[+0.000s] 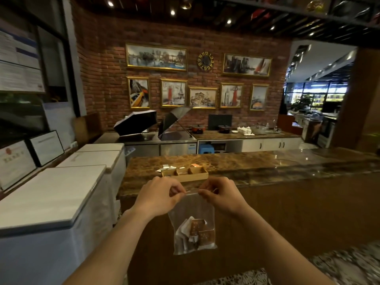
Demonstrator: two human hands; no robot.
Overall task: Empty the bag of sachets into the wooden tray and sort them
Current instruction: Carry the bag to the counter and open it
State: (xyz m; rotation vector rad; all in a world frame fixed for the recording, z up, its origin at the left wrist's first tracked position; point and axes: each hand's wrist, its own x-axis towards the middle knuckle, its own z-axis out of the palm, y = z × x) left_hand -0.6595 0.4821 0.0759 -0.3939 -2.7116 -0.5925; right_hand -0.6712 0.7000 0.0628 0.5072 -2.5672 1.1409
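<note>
A clear plastic zip bag hangs in front of the counter, held at its top edge by both hands. My left hand pinches the left end of the top seal and my right hand pinches the right end. Brown and white sachets lie bunched in the bottom of the bag. Beyond my hands, a wooden tray with three compartments sits on the marble counter near its front edge. A few loose sachets lie on the counter just behind the tray.
The brown marble counter runs to the right. White chest freezers stand at the left. Behind the counter are a steel worktop with two open umbrellas, pots and a brick wall with pictures.
</note>
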